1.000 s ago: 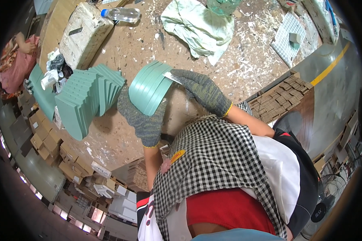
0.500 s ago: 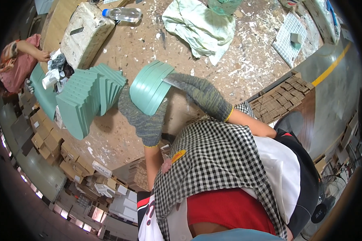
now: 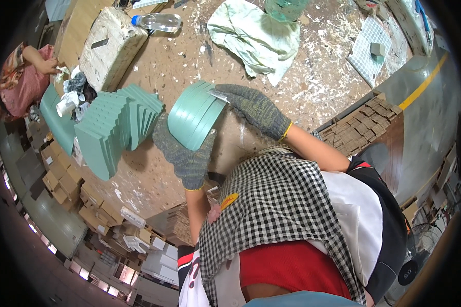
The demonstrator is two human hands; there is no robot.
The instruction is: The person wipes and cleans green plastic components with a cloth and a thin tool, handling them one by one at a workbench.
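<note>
My left hand point(image 3: 183, 159), in a dark knitted glove with a yellow cuff, grips a fanned, bowed stack of smooth green sheets point(image 3: 193, 115) from below. My right hand point(image 3: 253, 110), gloved the same way, is closed around a flat grey blade-like tool point(image 3: 219, 95). The tool's tip lies at the stack's upper right edge; whether it touches the top sheet I cannot tell. Left of my left hand, more green sheets point(image 3: 100, 135) with rounded ends and small holes lie fanned in overlapping rows on the table.
A stained pale block point(image 3: 107, 48), a capped clear bottle point(image 3: 161, 22) and a whitish cloth point(image 3: 256, 38) are on the paint-spotted table point(image 3: 322, 66). Brown strips point(image 3: 363, 125) lie beside its right edge. At the far left, another person's hand point(image 3: 48, 66) is near crumpled rags point(image 3: 76, 87).
My right hand has drawn the tool slightly up and right along the stack's edge, and its forearm has shifted. My left hand still grips the stack, tilted a little differently.
</note>
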